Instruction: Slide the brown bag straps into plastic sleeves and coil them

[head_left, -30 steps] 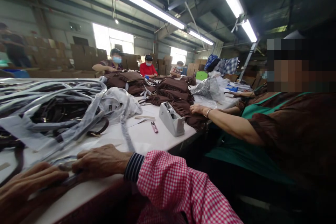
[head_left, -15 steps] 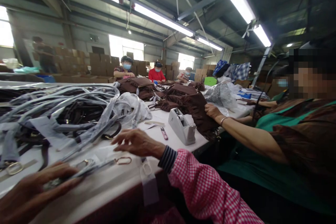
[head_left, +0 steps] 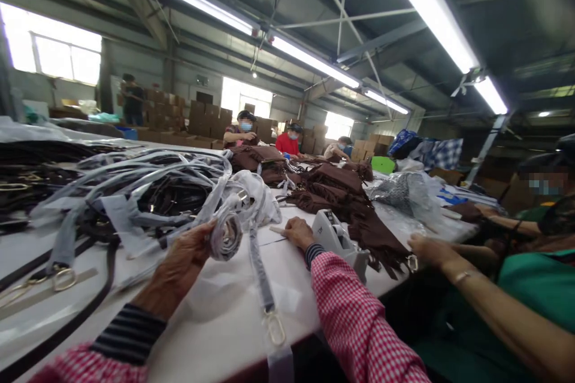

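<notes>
My left hand (head_left: 179, 260) is closed on a rolled strap (head_left: 226, 238), coiled and wrapped in clear plastic, held up above the white table (head_left: 215, 317). Beside the grey tape dispenser (head_left: 344, 242), my right hand (head_left: 300, 233) is down at the tabletop with its fingers curled. A thin pale strip (head_left: 278, 231) lies at its fingertips; whatever is under the fingers is hidden. Between my hands a plastic-sleeved strap (head_left: 260, 269) runs toward the near edge, with a gold-coloured metal ring (head_left: 275, 329) at its end.
Tangled plastic-wrapped straps (head_left: 166, 185) are heaped at the left. Brown fringed bags (head_left: 335, 185) lie behind the dispenser, with clear plastic wrap (head_left: 404, 191) to their right. A co-worker's hand (head_left: 431, 251) is at the table's right edge. Other people sit at the far side.
My left hand has come up and inward with the rolled strap, now plainly visible. My right hand has moved forward to beside the dispenser, over where pink-handled snips lay. The view has turned left.
</notes>
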`<state>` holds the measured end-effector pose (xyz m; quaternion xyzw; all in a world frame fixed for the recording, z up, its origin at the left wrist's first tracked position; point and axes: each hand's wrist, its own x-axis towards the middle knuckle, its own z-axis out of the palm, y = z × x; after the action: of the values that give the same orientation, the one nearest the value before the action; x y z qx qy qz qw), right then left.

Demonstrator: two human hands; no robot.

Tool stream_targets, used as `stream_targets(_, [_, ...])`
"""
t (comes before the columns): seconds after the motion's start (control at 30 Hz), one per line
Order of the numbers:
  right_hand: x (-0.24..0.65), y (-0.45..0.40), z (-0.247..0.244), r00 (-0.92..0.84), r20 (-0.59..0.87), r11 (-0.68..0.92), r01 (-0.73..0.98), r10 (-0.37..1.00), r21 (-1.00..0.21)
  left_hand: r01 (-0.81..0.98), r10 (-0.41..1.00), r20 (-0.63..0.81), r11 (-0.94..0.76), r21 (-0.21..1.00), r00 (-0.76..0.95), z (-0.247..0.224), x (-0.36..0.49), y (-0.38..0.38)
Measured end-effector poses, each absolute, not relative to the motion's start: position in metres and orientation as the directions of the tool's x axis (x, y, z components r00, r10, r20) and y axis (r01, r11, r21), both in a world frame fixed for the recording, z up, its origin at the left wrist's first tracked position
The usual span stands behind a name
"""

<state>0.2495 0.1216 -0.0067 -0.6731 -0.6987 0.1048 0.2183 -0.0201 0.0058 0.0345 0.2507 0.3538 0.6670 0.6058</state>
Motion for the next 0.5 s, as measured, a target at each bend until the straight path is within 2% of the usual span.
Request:
stream_targets(0.17, [0.253, 0.133, -0.006, -0.024, 0.233, 0.148, 0.835, 0.972, -0.530, -0.663, 0.975, -0.176, 0.043, 0.747, -0.134, -0.002, -0.036, 0.027])
stream_targets(0.3, [0.238, 0.124, 0.013, -0.088, 0.341, 0.295, 0.723, 0.936, -0.624, -0.695, 0.983, -0.146, 0.027, 0.719, -0.114, -0.005, -0.042, 0.030])
stream_targets(0.4, [0.214, 0.100, 0.029, -0.222, 0.347, 0.408, 0.599, 0.911, -0.689, -0.708, 0.990, -0.087, -0.015, 0.706, -0.108, -0.004, -0.043, 0.031])
stream_targets(0.5, [0.187, 0.071, 0.034, -0.412, 0.301, 0.465, 0.394, 0.860, -0.793, -0.710, 0.996, -0.040, -0.032, 0.704, -0.085, -0.006, -0.046, 0.032])
